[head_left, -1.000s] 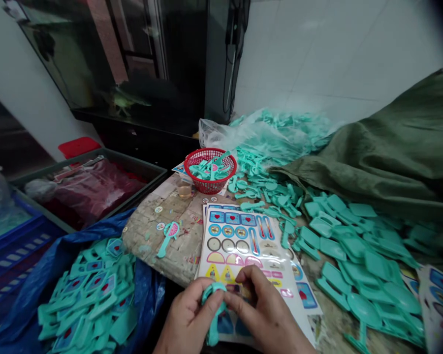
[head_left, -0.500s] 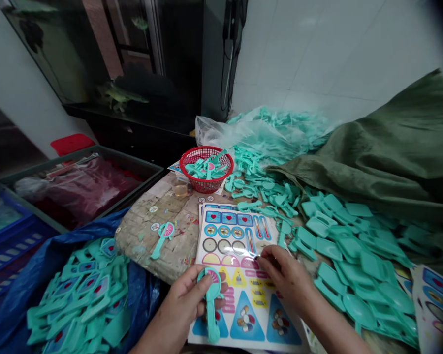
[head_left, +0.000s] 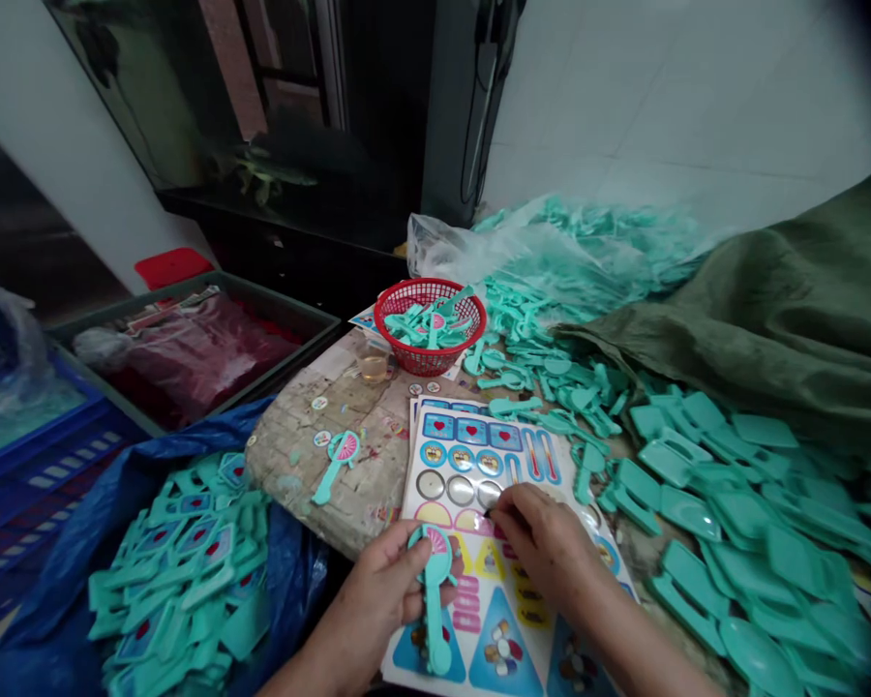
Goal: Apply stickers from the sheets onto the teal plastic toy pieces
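Note:
My left hand point(head_left: 384, 590) grips a teal plastic toy piece point(head_left: 436, 600) with a round head, a long handle and a pink half-circle sticker on the head. It is held over the lower left of a sticker sheet point(head_left: 471, 600). My right hand point(head_left: 544, 542) is pinched at the sheet's row of half circles, its fingertips touching a pink half-circle sticker point(head_left: 471, 522). Whether that sticker's edge is lifted I cannot tell. A similar toy piece point(head_left: 338, 465) with a pink sticker lies on the table to the left.
A red basket point(head_left: 430, 362) of teal pieces stands at the table's point(head_left: 290, 484) back. Loose teal pieces point(head_left: 755, 542) are heaped right, beside green cloth point(head_left: 769, 319). A blue bag point(head_left: 50, 590) at left holds stickered pieces; a grey crate point(head_left: 319, 334) stands behind it.
The view has swung left, so everything sits further right in the picture. My right fingertips have shifted slightly left along the half-circle row. My left hand keeps its hold on the toy piece.

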`<state>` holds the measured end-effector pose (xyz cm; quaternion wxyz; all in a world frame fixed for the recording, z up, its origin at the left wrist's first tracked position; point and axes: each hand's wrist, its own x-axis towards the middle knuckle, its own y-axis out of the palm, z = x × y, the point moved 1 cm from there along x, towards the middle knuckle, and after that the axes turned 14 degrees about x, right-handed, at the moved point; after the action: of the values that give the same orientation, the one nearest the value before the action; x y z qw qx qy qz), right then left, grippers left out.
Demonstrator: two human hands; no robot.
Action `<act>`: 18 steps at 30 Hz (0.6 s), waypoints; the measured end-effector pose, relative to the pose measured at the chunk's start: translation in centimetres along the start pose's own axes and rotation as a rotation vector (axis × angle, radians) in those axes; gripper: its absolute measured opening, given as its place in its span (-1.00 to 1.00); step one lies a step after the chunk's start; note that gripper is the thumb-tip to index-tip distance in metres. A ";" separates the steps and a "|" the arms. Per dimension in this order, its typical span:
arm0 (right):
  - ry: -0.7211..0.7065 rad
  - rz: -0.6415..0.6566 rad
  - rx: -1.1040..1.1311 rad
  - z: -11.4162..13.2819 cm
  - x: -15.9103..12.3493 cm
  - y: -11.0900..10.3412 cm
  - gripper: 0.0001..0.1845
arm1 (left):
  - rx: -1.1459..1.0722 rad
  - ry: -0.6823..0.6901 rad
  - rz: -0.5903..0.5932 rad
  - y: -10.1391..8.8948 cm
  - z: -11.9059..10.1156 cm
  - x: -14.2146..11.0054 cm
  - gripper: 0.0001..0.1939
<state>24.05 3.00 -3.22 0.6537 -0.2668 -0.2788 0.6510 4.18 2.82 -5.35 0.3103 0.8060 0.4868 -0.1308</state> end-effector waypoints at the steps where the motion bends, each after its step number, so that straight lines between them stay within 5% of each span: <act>1: 0.010 0.009 0.004 -0.1 0.1 0.0 -0.82 | 0.002 0.002 -0.001 0.0 0.0 0.0 -0.76; 18: 0.120 0.086 0.155 -0.4 0.4 -0.5 -0.85 | 0.037 -0.033 -0.020 0.1 -0.4 0.0 -0.75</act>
<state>24.63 3.36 -3.14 0.6593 -0.2657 -0.1762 0.6810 4.21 3.03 -5.06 0.3022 0.8044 0.4870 -0.1563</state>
